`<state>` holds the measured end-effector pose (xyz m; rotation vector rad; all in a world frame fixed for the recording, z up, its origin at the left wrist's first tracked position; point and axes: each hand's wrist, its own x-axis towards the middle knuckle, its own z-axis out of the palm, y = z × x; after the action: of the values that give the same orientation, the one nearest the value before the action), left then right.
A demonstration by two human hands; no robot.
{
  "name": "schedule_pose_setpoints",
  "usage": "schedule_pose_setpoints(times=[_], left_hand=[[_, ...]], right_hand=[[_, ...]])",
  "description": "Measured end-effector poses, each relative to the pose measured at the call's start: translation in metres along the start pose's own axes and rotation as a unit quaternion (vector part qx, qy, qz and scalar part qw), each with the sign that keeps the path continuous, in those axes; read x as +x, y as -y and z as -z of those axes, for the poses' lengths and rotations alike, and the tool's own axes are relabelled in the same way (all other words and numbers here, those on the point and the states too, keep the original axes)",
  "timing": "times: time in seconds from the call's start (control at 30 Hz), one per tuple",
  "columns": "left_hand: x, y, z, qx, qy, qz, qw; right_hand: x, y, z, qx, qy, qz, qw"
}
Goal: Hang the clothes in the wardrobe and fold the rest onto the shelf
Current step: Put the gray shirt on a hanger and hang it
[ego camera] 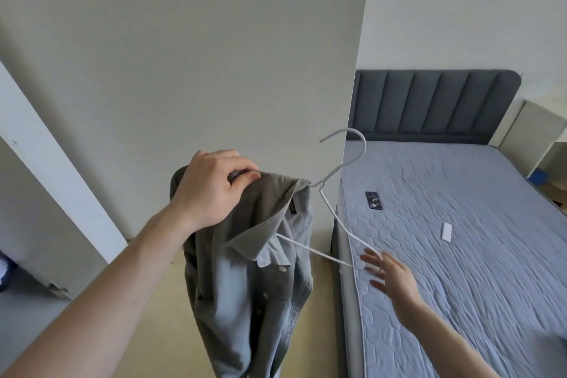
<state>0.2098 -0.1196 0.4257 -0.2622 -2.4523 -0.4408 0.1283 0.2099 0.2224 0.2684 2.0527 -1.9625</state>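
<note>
Up front, your left hand grips the collar of a gray shirt half-threaded on a white hanger, beside the wardrobe panel. Your right hand, fingers spread, reaches toward the hanger's lower corner above the bed.

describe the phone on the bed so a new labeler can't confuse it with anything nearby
Start at the bed with the grey quilted mattress and dark padded headboard. On its near-left part, right of the white hanger, lies the phone. It is dark and glossy; the only other item there, a small block, is white.
</note>
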Motion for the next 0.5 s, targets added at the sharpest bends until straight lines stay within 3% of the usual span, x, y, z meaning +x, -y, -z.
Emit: schedule_pose_setpoints(times=[0.2,0.3,0.5], left_hand=[[-0.002,0.006,0.010,-0.004,-0.015,0.028,0.999],[-0.006,0.006,0.017,-0.026,-0.021,0.044,0.998],[-0.006,0.001,0.026,-0.046,-0.023,0.049,0.997]], right_hand=[[0.003,-0.006,-0.020,0.148,0.040,-0.084,0.985],[0.000,-0.011,-0.032,0.062,0.053,-0.070,0.994],[-0.012,-0.005,-0.069,-0.141,0.191,0.040,0.971]])
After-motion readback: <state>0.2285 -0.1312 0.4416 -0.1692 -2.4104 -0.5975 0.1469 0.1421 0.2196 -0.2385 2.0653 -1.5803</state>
